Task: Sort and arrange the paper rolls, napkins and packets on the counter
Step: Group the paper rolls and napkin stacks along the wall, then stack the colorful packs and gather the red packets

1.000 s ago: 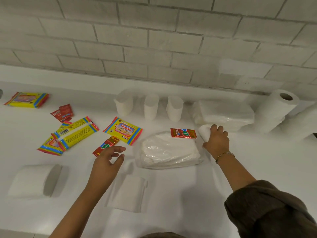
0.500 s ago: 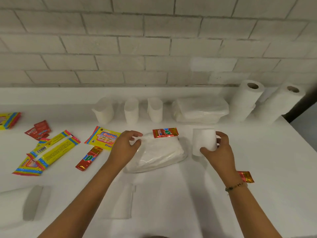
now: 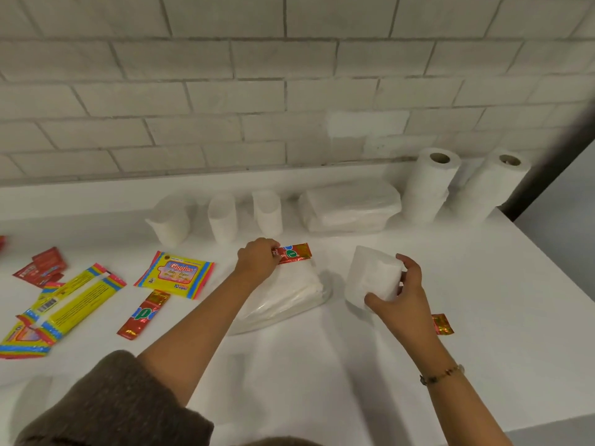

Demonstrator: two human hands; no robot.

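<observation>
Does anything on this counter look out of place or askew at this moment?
Yes. A lone red sachet lies on the right, far from the packets at left. A second sachet, pinched by the left hand, sits on the napkin pack. The right hand grips a small roll; nothing spilled.

Back of counter blocked: 3 small rolls, wrapped napkin pack, 2 tall rolls, set close together. Centre occupied by bagged napkin stack. Left side cluttered with yellow packets and red sachets. Bare surface lies right of the hand-held roll and along the near edge; 1 small sachet sits there.
</observation>
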